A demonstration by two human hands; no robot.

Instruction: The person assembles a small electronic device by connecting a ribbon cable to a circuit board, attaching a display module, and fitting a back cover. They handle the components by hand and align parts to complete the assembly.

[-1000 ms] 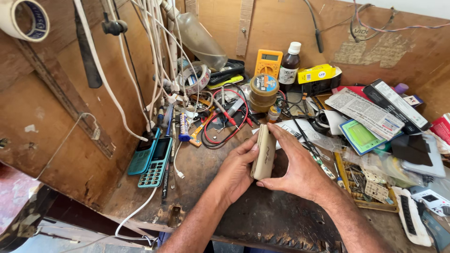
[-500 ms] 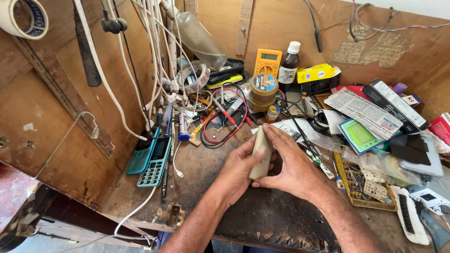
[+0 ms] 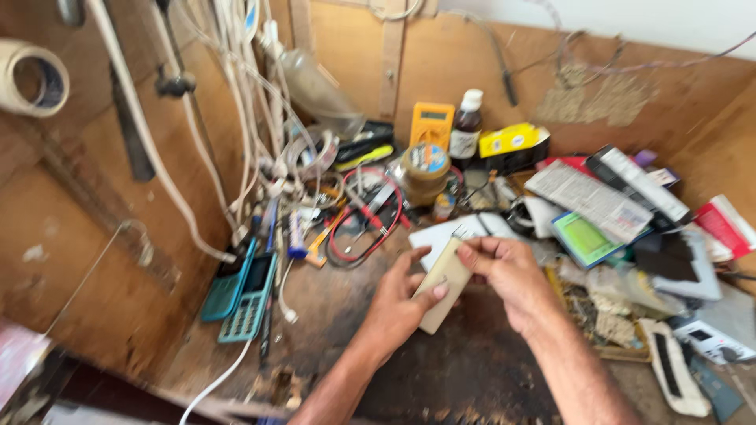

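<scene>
Head view: both hands' fingers [image 3: 438,292] clamp a beige slab [image 3: 442,285] (left hand [image 3: 398,303] below, right hand [image 3: 512,275] above).

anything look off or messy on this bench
The wooden bench is heavily cluttered: white cables hang tangled, and two teal phones lie loose by its left side. Both hands hold a beige slab askew.

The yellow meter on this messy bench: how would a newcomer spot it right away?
Look along the wooden back wall behind the two hands. The yellow meter leans upright there, left of a dark bottle with a white cap. It is the only upright yellow box with a small screen.
</scene>
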